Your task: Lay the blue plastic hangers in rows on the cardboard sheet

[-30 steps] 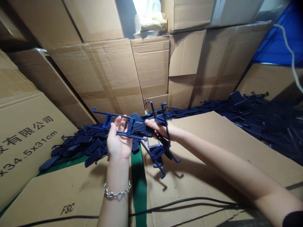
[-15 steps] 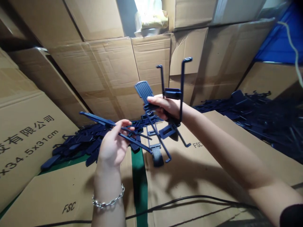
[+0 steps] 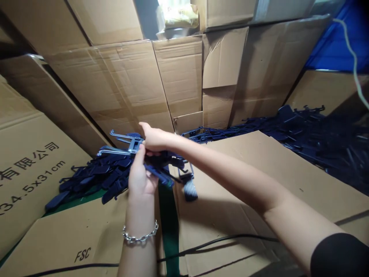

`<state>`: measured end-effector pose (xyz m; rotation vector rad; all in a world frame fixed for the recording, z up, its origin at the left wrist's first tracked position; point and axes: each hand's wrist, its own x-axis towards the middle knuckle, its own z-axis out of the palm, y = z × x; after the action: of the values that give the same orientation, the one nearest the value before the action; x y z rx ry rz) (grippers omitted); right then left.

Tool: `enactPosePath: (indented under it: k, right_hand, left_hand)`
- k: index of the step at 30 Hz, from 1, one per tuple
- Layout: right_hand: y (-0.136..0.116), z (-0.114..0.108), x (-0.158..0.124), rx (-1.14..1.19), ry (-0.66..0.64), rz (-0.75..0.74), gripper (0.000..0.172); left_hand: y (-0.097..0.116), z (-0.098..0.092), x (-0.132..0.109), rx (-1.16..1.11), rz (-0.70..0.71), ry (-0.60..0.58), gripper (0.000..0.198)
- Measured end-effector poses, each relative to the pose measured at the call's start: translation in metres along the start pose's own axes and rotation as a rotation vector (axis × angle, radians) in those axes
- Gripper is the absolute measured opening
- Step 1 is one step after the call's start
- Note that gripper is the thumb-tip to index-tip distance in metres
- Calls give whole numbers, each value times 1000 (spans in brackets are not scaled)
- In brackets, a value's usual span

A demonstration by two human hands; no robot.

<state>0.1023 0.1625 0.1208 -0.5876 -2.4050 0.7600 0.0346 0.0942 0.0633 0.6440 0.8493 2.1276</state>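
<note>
My left hand (image 3: 142,179) is closed around several dark blue plastic brackets (image 3: 134,146) with thin hooked arms. Their arms stick out to the left above a heap of like parts, and others poke out below toward the right. Reaching across from the right, my right hand (image 3: 155,139) meets the left one and grips a bracket in the same bunch; its fingers are partly hidden. A separate bracket with a ribbed end (image 3: 190,190) lies on the cardboard, just right of both hands.
Dark blue parts form a left heap (image 3: 86,179) and a larger right heap (image 3: 288,132). Stacked cartons (image 3: 121,84) wall off the back. A black cable (image 3: 219,242) crosses the flat cardboard (image 3: 230,207) in front, and a green strip (image 3: 170,231) shows between sheets.
My right hand has swung left and down with its bracket, joining the brackets in my left hand. The left hand has shifted slightly right. The view has tilted a little.
</note>
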Motion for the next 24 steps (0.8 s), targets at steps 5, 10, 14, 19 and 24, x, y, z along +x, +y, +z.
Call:
enactPosePath:
  k: [5,10,14,19,24]
  right_hand:
    - [27,9,34,244,-267,-99,47]
    - [54,79,69,-426,-196,-166,41]
    - [56,126,92,-622,-211,-227,38]
    - [33,164,113,-612,-242,-467,43]
    - [15,204,118,-908,-419,-401,50]
  left_hand:
    - [46,-20,6,-209,228,259,21]
    - [82,-40,-5,-311,413,332,19]
    - [96,-47,-15,-274,494,421,4]
    - [105,-57,-18,-200,522,412,12]
    - [104,-59,-14,-315,547,405,17]
